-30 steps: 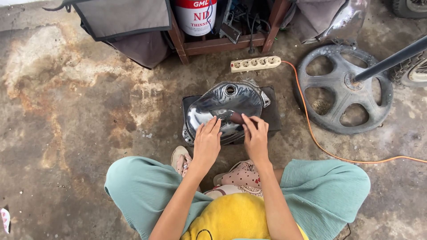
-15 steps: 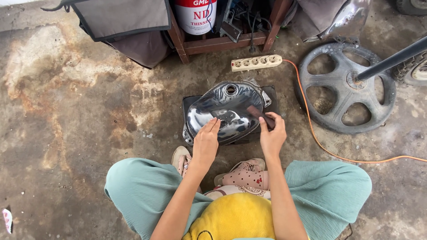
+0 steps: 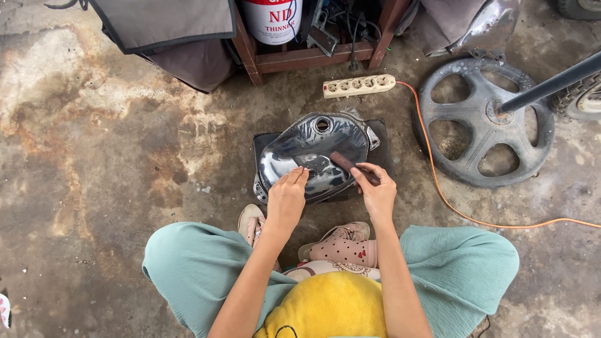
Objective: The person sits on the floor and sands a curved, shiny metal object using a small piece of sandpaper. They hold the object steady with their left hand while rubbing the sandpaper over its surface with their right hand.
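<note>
The tank (image 3: 313,153) lies on a mat (image 3: 261,145) under the fingers (image 3: 299,175), with the power strip (image 3: 359,86) beyond them, the wheel (image 3: 485,122) off to their right, and the cable (image 3: 451,206) between.

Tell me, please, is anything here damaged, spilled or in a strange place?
The concrete floor carries wide rusty-brown stains at the left. A bare wheel rim lies flat on the ground. The fuel tank shows no clear damage; the left hand touches it, and the right hand holds a small dark piece.
</note>
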